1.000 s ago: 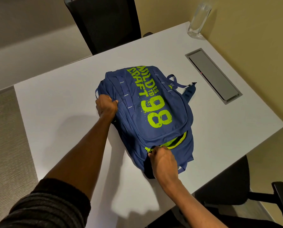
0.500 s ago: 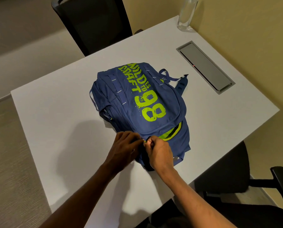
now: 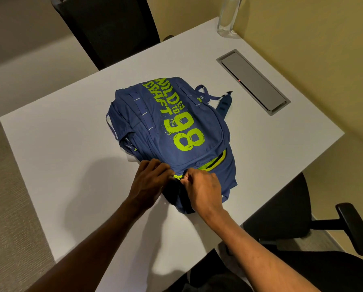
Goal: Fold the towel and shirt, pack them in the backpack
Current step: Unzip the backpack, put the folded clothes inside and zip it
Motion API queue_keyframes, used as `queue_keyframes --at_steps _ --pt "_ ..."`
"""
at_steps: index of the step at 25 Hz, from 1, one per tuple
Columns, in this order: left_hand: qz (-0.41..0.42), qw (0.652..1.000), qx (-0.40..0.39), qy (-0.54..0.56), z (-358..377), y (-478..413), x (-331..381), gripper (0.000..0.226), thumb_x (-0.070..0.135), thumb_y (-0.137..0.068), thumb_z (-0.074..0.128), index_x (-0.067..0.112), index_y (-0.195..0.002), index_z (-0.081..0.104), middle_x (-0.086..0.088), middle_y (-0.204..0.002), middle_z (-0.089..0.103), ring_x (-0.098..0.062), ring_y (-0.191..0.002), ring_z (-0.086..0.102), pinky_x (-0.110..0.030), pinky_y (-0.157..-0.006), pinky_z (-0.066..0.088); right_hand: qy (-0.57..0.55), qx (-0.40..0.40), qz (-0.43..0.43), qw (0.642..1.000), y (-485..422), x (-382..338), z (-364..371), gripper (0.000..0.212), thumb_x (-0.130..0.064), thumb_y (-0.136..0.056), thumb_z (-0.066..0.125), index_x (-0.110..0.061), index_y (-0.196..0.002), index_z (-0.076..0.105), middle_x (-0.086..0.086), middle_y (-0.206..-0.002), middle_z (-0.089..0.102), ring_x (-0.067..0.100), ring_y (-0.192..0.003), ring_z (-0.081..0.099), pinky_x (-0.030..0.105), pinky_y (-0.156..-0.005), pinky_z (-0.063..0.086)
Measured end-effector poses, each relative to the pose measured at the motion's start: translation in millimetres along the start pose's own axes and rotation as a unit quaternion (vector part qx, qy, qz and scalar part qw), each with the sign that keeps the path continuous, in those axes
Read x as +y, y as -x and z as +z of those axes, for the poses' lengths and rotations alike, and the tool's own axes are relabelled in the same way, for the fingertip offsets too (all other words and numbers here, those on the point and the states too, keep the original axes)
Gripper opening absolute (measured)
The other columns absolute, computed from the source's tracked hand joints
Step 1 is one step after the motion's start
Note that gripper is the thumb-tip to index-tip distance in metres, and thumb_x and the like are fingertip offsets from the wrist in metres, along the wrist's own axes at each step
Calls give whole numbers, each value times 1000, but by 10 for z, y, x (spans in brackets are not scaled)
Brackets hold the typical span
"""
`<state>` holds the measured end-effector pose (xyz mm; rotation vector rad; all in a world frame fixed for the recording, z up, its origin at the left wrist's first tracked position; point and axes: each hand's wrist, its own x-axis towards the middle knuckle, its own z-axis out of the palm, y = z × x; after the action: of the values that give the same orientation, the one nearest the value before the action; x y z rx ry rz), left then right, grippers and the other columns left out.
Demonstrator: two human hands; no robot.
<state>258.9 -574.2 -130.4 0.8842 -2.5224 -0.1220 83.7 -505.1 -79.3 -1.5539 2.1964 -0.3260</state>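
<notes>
Left grip (image 3: 149, 182) has come off the far left flank of the backpack (image 3: 176, 127) and now sits at its near end, almost touching the right grip (image 3: 203, 190). Right grip has barely shifted.

Right grip pinches the lime zipper pull (image 3: 177, 177) between thumb and fingertip. Left grip has its fingers curled onto the bag's near edge just left of the pull and looks to be pinching fabric to brace it. Probably the closing stage: towel and shirt not visible anywhere, likely inside already.

Backpack lies flat on the white counter (image 3: 71, 144), roughly centre, printed front face up. Long axis runs near to far, leaning a little left at the far end. Top seems to point near, toward the person; strap ends trail off the far right corner.

Handling: soft thin fabric, light, sags and bunches, no stiff frame. The zip will drag cloth along unless the seam is held taut, so hold one side at the pull and the other on fabric right beside the track. To lift the bag, take the dark handle part at the near end or a strap.

Also on the counter: clear glass vessel (image 3: 227, 17) at the far right corner, grey cable hatch (image 3: 254, 81) on the right, both well apart from the bag.
</notes>
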Motion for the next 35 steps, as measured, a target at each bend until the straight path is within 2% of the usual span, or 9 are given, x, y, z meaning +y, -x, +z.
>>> queue_keyframes --at_steps 5,9,13,17,21,26,29,32,35 --pt "-17 1000 9 -13 -55 61 -38 11 20 -91 79 18 -100 74 3 -105 71 -28 -94 58 -41 -79 40 68 51 -32 996 -34 245 -156 29 -22 -88 76 -20 -69 55 1 -64 64 30 -64 58 37 -67 35" --pt "-27 999 2 -30 -131 144 -93 10 27 -100 65 22 -100 74 7 -105 71 -28 -93 59 -41 -80 39 95 60 -23 993 -145 455 -177 29 -24 -95 68 -23 -72 52 -2 -70 64 28 -69 57 38 -70 35" --pt "-74 994 -11 -75 -278 360 -319 7 20 -96 67 23 -95 74 7 -105 72 -30 -95 60 -43 -79 39 107 91 -6 990 -350 771 -276 22 -21 -99 62 -22 -77 59 1 -74 66 27 -69 55 37 -71 32" --pt "-131 988 -30 -81 -402 492 -478 11 25 -93 64 21 -95 73 1 -114 72 -37 -108 63 -49 -87 38 128 111 -26 985 -439 978 -264 18 -23 -100 68 -19 -82 68 0 -74 65 23 -68 56 36 -76 41" --pt "-174 983 -48 -32 -294 142 -10 56 42 -85 68 20 -137 64 -11 -165 38 -31 -156 29 -61 -118 21 102 142 -41 984 -406 962 -232 16 -21 -101 66 -18 -85 67 1 -78 63 24 -74 56 38 -83 42" --pt "-95 986 -106 -87 303 -680 731 74 59 -95 57 27 -159 39 -12 -174 9 -29 -161 10 -67 -121 14 96 148 -54 983 -298 925 -259 14 -16 -100 65 -22 -87 66 -3 -79 61 23 -80 55 37 -94 33" --pt "-110 980 -123 -113 574 -801 760 57 57 -95 64 32 -146 56 -6 -174 14 -29 -161 13 -65 -122 15 109 153 -66 980 -290 914 -266 12 -14 -96 70 -23 -89 67 -3 -79 62 22 -79 54 39 -97 33" --pt "-124 986 -54 -98 653 -750 746 20 43 -94 71 32 -111 71 3 -167 36 -27 -157 28 -59 -117 21 129 155 -59 978 -296 964 -219 14 -12 -91 76 -24 -91 68 -4 -78 62 23 -79 54 42 -99 34" --pt "-126 990 3 -66 652 -746 775 5 34 -98 66 33 -100 71 8 -161 46 -25 -154 35 -58 -109 27 141 151 -34 978 -406 1045 -189 12 -18 -91 77 -28 -92 70 -7 -78 63 21 -82 55 44 -101 31"
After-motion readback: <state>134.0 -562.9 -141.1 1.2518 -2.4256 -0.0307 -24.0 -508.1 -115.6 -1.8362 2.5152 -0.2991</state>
